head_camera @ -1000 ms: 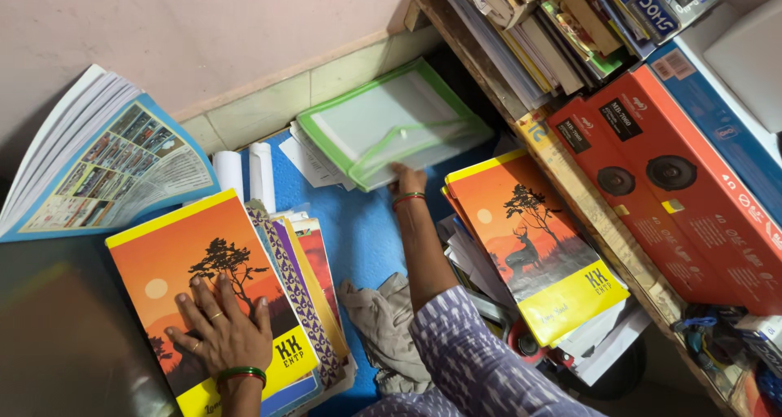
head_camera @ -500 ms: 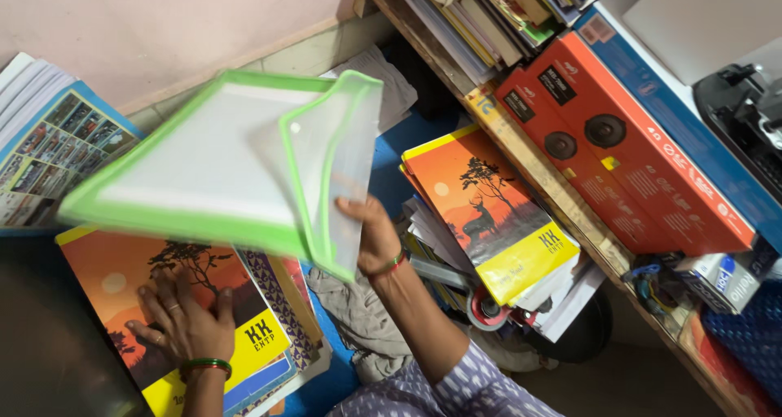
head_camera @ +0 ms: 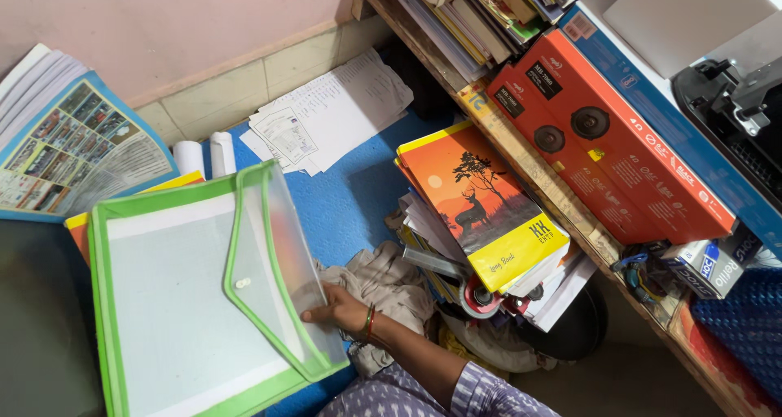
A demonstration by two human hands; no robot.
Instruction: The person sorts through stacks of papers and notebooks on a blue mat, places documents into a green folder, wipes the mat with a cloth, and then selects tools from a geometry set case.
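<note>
Right hand (head_camera: 338, 311) grips green-edged folder's (head_camera: 175, 303) right edge — leftward.

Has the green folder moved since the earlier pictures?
Yes. The green folder has left the loose papers by the wall; the right hand holds it nearer the person, over the left pile.

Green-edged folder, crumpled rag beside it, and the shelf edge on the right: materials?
Green-edged folder: looks like thin translucent plastic, semi-matte, with green bound edges and a snap on the flap; the right hand grips its flap edge. Crumpled rag: soft woven cloth, beige, creased and limp. Shelf edge: probably bare wood, worn and unpainted with visible grain.
</note>
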